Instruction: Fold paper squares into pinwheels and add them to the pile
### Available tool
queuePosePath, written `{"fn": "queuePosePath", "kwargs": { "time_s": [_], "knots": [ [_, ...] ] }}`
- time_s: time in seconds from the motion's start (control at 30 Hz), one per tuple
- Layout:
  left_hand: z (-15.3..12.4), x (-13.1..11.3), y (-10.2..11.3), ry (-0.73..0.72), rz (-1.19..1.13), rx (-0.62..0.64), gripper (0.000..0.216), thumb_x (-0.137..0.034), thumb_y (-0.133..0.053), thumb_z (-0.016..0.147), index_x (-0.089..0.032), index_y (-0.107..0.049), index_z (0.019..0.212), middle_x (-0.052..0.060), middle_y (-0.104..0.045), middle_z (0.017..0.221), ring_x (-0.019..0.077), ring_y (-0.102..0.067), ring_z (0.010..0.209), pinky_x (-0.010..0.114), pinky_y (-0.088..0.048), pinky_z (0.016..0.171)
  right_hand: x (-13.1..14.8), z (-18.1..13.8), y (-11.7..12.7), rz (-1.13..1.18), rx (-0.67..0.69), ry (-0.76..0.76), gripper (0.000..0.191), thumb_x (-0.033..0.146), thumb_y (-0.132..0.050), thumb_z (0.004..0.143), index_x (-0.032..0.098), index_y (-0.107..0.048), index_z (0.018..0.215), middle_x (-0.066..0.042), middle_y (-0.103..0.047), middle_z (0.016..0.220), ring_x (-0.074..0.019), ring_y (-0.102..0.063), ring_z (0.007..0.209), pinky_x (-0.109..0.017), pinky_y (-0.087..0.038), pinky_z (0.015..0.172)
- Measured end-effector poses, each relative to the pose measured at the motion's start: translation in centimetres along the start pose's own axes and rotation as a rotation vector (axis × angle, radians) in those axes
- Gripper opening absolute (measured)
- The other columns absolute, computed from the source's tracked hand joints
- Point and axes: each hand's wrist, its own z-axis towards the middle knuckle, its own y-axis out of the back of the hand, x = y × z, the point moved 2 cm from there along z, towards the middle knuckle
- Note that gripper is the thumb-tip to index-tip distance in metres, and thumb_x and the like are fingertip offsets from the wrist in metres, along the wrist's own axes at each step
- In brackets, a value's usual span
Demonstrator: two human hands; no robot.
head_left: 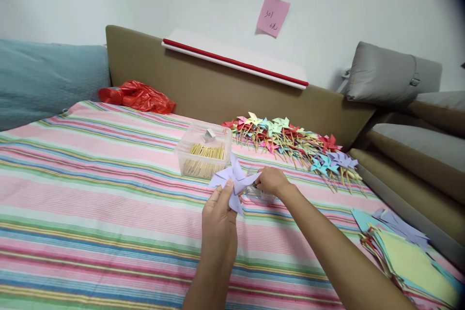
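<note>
My left hand (219, 223) pinches a lavender paper pinwheel (234, 179) by its lower blades, holding it above the striped sheet. My right hand (271, 181) is closed beside the pinwheel's right blade, fingers pinched over a small clear container (259, 196); what they hold is too small to make out. Just behind the pinwheel stands a clear plastic box (203, 152) of thin wooden sticks.
A heap of finished coloured pinwheels on sticks (294, 143) lies at the back right. A stack of coloured paper squares (407, 256) sits at the right edge. A red plastic bag (140, 97) lies by the brown headboard (218, 87). The striped sheet (90, 203) covers the bed.
</note>
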Motion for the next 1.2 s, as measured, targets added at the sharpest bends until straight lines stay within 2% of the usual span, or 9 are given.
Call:
{"fn": "queuePosePath", "kwargs": {
  "time_s": [0.27, 0.73, 0.93, 1.2],
  "knots": [
    [-0.2, -0.2, 0.2, -0.013, 0.008, 0.034, 0.016, -0.022, -0.079, 0.08, -0.014, -0.078, 0.093, 0.006, -0.075, 0.095, 0.0145, -0.069, 0.09, 0.021, -0.055, 0.075, -0.2, 0.2, -0.5, -0.058, -0.025, 0.046, 0.03, 0.034, -0.061, 0.096, 0.018, -0.062, 0.121, -0.008, -0.064, 0.123, -0.0223, -0.065, 0.105, -0.044, -0.055, 0.09],
    [-0.4, -0.2, 0.1, 0.004, -0.002, 0.028, 0.014, -0.017, -0.073, 0.086, -0.013, -0.076, 0.099, 0.008, -0.075, 0.096, 0.0142, -0.07, 0.089, 0.021, -0.058, 0.075, -0.9, 1.0, -1.5, -0.023, -0.013, 0.141, 0.031, 0.034, -0.061, 0.096, 0.018, -0.061, 0.123, -0.009, -0.063, 0.124, -0.0227, -0.065, 0.106, -0.044, -0.056, 0.089],
    [-0.5, -0.2, 0.0, -0.011, 0.008, 0.043, 0.018, -0.019, -0.075, 0.084, -0.013, -0.076, 0.1, 0.009, -0.074, 0.097, 0.015, -0.069, 0.092, 0.022, -0.057, 0.077, -0.8, 1.3, -1.9, -0.035, 0.018, 0.119, 0.027, 0.034, -0.06, 0.097, 0.019, -0.063, 0.119, -0.008, -0.065, 0.121, -0.0209, -0.066, 0.102, -0.041, -0.056, 0.088],
    [-0.4, -0.2, 0.2, -0.012, 0.02, 0.054, 0.023, -0.024, -0.081, 0.078, -0.013, -0.076, 0.098, 0.007, -0.074, 0.098, 0.0132, -0.068, 0.087, 0.021, -0.055, 0.073, -0.6, 1.2, -1.7, -0.052, -0.005, 0.11, 0.028, 0.034, -0.061, 0.096, 0.018, -0.062, 0.12, -0.008, -0.064, 0.122, -0.0219, -0.065, 0.104, -0.043, -0.056, 0.089]
  ]
}}
